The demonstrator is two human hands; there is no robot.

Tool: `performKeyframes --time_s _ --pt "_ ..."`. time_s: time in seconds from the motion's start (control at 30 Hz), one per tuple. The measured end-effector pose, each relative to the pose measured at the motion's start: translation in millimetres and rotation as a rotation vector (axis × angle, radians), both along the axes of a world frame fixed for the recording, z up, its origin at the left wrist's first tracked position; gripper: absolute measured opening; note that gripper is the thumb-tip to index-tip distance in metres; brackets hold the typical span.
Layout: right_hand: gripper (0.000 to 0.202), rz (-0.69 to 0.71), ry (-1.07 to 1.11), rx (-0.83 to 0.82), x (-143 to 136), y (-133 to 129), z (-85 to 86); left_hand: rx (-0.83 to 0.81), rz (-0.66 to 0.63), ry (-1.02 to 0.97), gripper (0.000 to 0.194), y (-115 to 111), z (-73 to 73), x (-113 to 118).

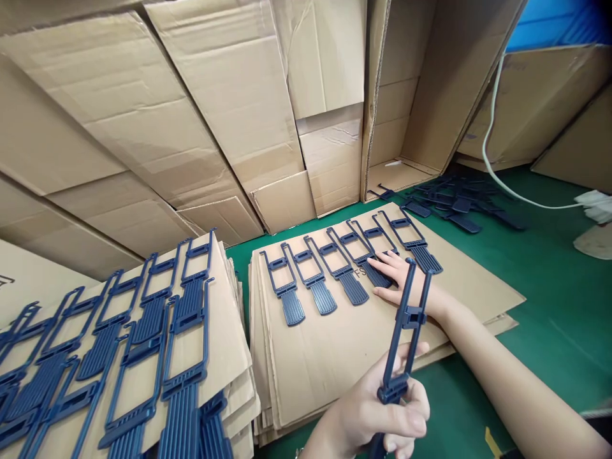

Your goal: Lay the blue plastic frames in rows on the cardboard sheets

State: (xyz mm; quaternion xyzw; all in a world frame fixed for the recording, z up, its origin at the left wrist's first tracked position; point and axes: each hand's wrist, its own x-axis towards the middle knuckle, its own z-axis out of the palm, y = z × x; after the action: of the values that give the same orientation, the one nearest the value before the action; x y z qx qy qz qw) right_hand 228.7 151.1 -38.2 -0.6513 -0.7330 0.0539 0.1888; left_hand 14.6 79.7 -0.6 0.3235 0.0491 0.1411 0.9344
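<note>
Upright in my left hand (pixel 382 408), near the bottom centre, is a dark blue plastic frame part (pixel 406 319), gripped around its lower end. Behind it my right hand (pixel 406 277) reaches over a cardboard sheet (pixel 329 357), fingers spread on or beside a ribbed blue part (pixel 379 273). Several like parts lie in a row on that sheet, with a part (pixel 292 306) at the row's left end and another part (pixel 425 256) at its right end. Their ribbed ends point toward me. The fingertips partly cover the lettering printed on the sheet.
At the left, a cardboard stack (pixel 229 357) bears several more blue parts. A loose pile of parts (pixel 461 203) lies on the green table (pixel 554 274) at the back right. Behind stand cardboard panels (pixel 229 95) and an open box (pixel 406 102). A white cable (pixel 492 140) hangs at right.
</note>
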Motion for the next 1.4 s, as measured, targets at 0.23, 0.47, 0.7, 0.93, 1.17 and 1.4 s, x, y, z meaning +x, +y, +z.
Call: performKeyframes --time_s 0.23,0.47,0.7,0.93,1.17,1.4 --pt "0.051 0.027 -0.113 -0.017 1 3 -2.9 0.020 0.041 -0.011 0.065 0 -1.6 1" --pt "0.051 0.010 -0.081 -0.065 -5 0 13.7 0.014 0.059 -0.015 0.066 0 -2.5 2" --pt "0.051 -0.029 -0.098 -0.009 -5 2 2.2 -0.006 0.037 -0.017 0.077 1 -1.5 2" --pt "0.055 -0.024 -0.094 0.082 -3 5 -6.4 -0.009 0.003 0.024 0.073 0 -2.6 0" --pt "0.063 -0.005 -0.041 0.013 2 5 -2.8 -0.024 0.101 -0.017 0.064 0 -2.9 1" --pt "0.055 -0.050 0.016 0.057 12 -3 -0.6 -0.031 0.126 -0.052 0.063 1 -2.5 -1"
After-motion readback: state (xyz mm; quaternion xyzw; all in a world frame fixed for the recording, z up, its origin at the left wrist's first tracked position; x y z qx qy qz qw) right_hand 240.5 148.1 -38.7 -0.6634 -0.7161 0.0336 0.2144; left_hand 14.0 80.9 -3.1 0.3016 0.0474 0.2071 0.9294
